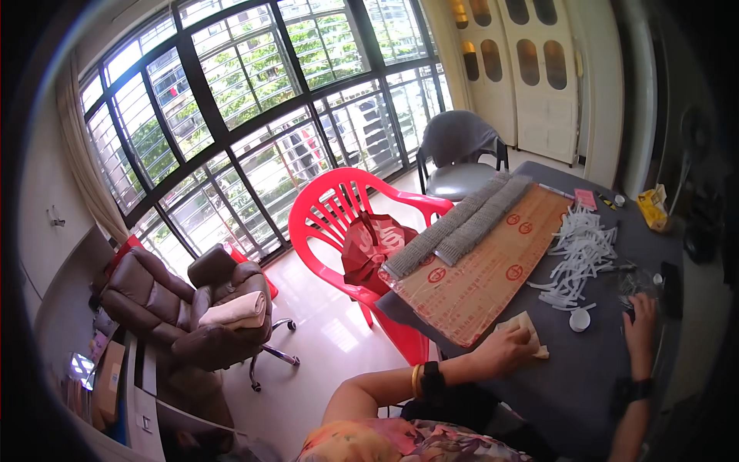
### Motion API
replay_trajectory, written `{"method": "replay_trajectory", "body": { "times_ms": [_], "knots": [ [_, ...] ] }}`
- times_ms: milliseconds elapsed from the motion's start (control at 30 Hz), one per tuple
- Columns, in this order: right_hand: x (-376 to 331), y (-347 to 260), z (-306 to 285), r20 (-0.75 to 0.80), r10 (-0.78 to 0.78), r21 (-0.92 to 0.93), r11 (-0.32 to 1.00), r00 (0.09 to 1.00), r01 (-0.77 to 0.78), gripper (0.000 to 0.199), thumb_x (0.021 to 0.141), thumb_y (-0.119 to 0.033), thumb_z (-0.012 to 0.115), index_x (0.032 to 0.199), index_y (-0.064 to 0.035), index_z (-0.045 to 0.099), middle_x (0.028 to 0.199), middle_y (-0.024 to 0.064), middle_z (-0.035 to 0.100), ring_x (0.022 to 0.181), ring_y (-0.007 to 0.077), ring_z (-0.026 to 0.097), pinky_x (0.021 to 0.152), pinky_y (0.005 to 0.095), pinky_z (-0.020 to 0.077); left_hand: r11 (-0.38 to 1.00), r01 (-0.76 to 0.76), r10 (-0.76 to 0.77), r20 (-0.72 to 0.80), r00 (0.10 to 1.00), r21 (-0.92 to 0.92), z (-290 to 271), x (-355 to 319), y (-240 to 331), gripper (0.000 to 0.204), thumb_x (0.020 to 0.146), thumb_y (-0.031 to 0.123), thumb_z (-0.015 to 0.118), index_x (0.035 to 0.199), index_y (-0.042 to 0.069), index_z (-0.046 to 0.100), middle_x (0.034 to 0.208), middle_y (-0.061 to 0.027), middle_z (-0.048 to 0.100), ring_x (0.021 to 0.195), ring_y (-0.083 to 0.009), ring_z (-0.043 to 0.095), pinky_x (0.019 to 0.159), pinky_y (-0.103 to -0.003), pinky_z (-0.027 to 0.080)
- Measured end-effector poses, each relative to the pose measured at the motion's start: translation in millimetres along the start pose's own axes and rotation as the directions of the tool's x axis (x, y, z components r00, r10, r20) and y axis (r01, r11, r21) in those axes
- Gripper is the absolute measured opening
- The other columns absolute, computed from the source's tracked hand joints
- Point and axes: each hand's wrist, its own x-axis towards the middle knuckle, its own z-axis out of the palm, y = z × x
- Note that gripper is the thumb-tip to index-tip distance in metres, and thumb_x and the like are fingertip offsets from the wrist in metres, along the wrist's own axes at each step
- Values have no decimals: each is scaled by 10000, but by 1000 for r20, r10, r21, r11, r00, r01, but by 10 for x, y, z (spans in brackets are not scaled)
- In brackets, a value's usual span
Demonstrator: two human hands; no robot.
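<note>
Low on the grey-covered table [531, 404], my left hand [508, 348] is closed on a cream cloth or folded paper [526, 322]; its exact kind is hard to make out. At the right side, my right hand [640, 317] reaches forward with fingers apart, at the edge of a clear plastic bag [634, 283] with small dark bits in it. Between the hands lies a small round white dish or cap [580, 319]. Beyond it spreads a loose pile of thin white strips [579, 250].
Left of the pile, a flat brown cardboard sheet [469, 304] carries two long grey ribbed bundles [485, 227]. A yellow packet [653, 206] and a pink card [585, 199] lie at the far end. A red plastic chair [327, 212] holding a dark red bag [373, 250] stands beside the table.
</note>
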Motion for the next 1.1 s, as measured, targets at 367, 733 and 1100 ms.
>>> {"method": "replay_trajectory", "body": {
  "times_ms": [367,733,1100],
  "knots": [
    [-76,-49,-106,-12,3,17,1000,1000,-3,381,582,5,656,938,-19,521,1011,120,480,991,321,440,856,384,369,954,226,-260,-165,951,-196,198,-76,102,126,733,164,656,730,54,596,717,-68,523,673,-245,558,607,-349,454],
    [175,-92,113,-64,-37,57,998,997,41,291,637,-114,688,909,-73,594,960,55,518,943,248,474,819,360,404,959,246,-266,-148,953,-137,12,-56,16,153,759,-10,525,904,13,570,865,-146,565,792,-323,566,687,-366,456],
    [-78,237,-218,-379,347,-143,894,858,-425,465,672,-201,703,1083,-81,520,1123,60,483,1027,263,464,860,368,404,949,292,-307,-135,942,-116,85,149,204,252,713,121,584,959,83,621,988,-76,581,994,-279,495,882,-382,326]
  ]
}}
